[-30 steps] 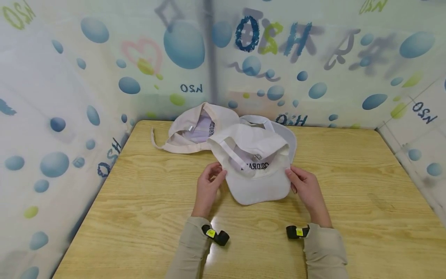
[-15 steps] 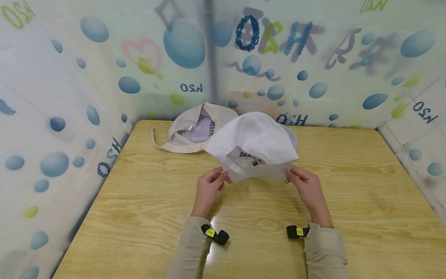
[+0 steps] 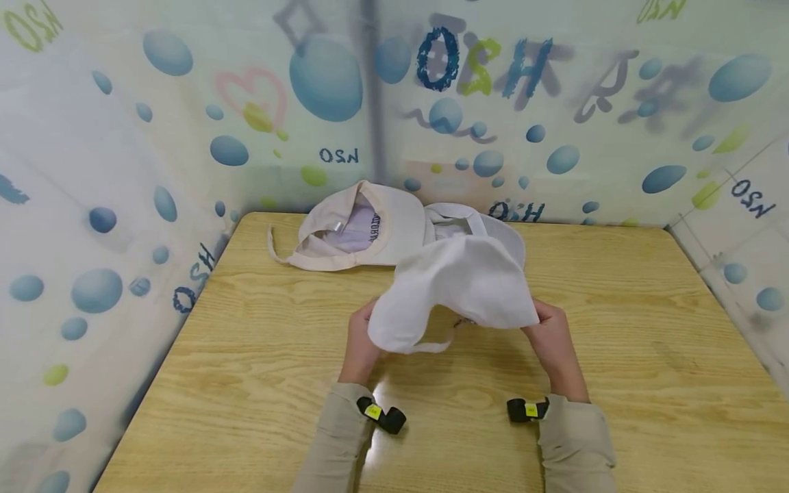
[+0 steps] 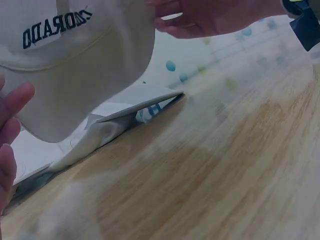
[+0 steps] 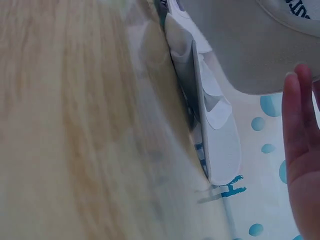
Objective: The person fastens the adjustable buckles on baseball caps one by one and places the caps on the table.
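Observation:
My left hand (image 3: pixel 359 342) and right hand (image 3: pixel 553 342) hold a white cap (image 3: pixel 459 274) between them, above the table. Its crown and back opening face the head camera, while the brim and most of my fingers are hidden behind it. In the left wrist view, the brim's underside shows below mirrored dark lettering; left fingers (image 4: pixel 17 102) overlap one side, and the right hand touches the other. The right wrist view shows fairly straight right fingers (image 5: pixel 300 100) at the brim's edge. Both thumbs are hidden.
A cream cap (image 3: pixel 333 239) lies on its side at the back of the wooden table (image 3: pixel 246 383), strap sticking out left. Another white cap (image 3: pixel 508 236) lies beside it, partly covered by the held one. Patterned sheets (image 3: pixel 394 123) surround the table's back and sides.
The held cap has turned over: its inside faced the head camera, and now the outside of the crown does. It has come nearer the person, uncovering the cap behind. The forearms stay in place.

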Tool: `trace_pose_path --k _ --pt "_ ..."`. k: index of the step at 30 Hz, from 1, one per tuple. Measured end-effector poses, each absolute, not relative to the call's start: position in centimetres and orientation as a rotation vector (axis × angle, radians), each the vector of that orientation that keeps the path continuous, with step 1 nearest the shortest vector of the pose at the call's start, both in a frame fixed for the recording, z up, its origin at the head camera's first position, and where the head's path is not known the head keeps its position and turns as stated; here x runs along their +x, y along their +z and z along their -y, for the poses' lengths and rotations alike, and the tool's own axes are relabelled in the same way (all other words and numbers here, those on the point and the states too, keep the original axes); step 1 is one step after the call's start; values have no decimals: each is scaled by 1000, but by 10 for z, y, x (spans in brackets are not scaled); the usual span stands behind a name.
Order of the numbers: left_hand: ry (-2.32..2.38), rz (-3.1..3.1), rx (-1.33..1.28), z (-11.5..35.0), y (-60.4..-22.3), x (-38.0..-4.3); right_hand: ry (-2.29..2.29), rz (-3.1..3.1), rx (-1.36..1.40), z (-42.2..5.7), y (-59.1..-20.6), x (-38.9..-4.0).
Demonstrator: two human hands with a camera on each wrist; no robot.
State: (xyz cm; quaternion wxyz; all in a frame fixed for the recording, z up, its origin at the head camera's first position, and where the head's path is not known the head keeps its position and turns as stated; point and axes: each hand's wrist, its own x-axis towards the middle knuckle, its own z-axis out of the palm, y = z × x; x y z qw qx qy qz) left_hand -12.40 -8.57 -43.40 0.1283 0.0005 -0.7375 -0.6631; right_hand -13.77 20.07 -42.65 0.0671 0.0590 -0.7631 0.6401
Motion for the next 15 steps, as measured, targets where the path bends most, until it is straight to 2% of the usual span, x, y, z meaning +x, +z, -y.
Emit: trace_pose_path --k 5,15 --pt "-2029 2126 -133 87 -433 -124 1940 2264 221 -200 -430 -139" --pt "-2151 2112 -163 88 -434 -127 2004 2309 274 -198 -433 -142"
